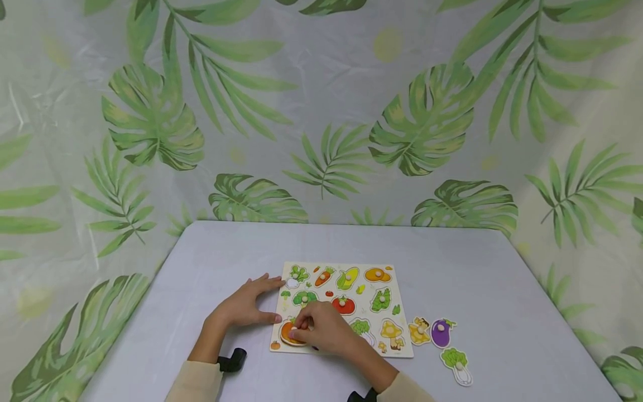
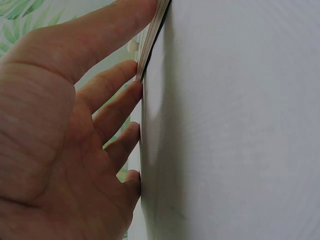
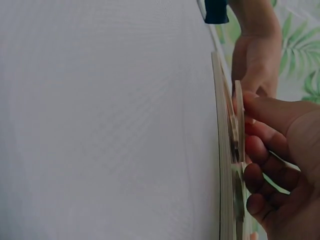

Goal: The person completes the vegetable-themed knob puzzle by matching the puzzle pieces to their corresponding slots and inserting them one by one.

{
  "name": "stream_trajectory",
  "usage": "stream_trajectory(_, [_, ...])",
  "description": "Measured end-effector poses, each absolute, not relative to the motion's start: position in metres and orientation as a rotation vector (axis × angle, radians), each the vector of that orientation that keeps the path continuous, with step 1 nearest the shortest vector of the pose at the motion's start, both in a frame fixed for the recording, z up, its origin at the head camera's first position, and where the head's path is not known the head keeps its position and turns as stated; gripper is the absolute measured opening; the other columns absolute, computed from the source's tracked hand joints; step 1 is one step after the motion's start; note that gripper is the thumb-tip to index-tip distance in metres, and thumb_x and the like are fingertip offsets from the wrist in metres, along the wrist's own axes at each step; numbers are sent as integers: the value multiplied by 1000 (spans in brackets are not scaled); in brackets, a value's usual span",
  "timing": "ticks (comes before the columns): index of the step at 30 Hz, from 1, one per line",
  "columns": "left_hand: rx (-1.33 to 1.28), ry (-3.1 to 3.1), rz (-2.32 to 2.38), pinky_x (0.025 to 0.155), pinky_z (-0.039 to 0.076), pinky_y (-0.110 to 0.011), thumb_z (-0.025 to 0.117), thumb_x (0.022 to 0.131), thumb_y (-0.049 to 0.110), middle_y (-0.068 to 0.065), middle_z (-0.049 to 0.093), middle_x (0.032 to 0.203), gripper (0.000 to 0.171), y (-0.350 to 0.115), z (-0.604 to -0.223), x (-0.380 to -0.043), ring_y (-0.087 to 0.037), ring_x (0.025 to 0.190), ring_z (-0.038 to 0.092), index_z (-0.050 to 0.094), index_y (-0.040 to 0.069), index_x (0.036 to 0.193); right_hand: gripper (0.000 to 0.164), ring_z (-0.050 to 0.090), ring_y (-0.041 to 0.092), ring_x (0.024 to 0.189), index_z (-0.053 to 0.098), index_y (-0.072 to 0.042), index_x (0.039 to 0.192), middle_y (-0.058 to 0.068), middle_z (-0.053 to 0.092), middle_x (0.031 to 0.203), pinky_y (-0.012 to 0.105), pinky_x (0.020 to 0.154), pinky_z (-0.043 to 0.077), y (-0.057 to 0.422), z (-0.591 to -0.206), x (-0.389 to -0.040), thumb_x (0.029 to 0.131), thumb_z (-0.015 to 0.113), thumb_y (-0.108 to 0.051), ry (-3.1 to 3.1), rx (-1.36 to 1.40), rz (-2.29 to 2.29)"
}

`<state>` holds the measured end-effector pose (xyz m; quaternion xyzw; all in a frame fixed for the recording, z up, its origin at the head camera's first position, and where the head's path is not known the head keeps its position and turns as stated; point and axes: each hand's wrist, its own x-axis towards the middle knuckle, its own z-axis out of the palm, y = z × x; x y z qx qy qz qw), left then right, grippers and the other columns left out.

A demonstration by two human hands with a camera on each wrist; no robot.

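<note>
A wooden vegetable peg puzzle board (image 1: 363,304) lies flat on the table. My left hand (image 1: 245,304) is spread at its left side, thumb and fingertips touching the edge. Over the lower left corner, my right hand (image 1: 326,329) pinches an orange pumpkin puzzle piece (image 1: 287,333) near its knob. In the right wrist view the raised piece (image 3: 239,115) stands slightly off the board's face, tilted. That hand hides part of the bottom row. Carrot (image 1: 324,277), corn (image 1: 348,278), tomato (image 1: 344,305) and broccoli (image 1: 305,298) show on the board.
Right of the board lie three loose pieces: a yellow mushroom (image 1: 419,331), a purple eggplant (image 1: 441,333) and a green-topped cabbage (image 1: 457,365). The white-covered table (image 1: 231,245) meets a leaf-patterned curtain (image 1: 326,111) at the back and sides.
</note>
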<state>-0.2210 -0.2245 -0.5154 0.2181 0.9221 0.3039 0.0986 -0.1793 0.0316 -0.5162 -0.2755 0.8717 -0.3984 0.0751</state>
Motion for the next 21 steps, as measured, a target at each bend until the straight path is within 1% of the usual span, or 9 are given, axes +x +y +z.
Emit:
stream_trajectory(9, [622,2718,918,129,13,-64,86,78,50,-2,45,162,84,-223,-516,-221,-37,157,26,54,25,151,11,54,-3,67,76,-20,81,-18,60,70,12,60,46,28,-519,-178,85,85,-25,2623,-871,-1166])
stream_trajectory(14, [627,2718,911,129,14,-62,87,78,50,1,46,162,83,-223,-517,-221,-34,158,26,54,27,151,9,54,0,68,77,-21,83,-17,60,72,12,61,45,26,-520,-179,85,85,-25,2669,-893,-1118])
stream_trajectory(21, [639,2728,907,129,14,-64,87,78,49,-1,46,161,83,-225,-517,-222,-35,157,27,54,27,151,8,53,0,68,79,-19,84,-14,61,74,12,61,45,23,-517,-178,85,85,-24,2694,-903,-1093])
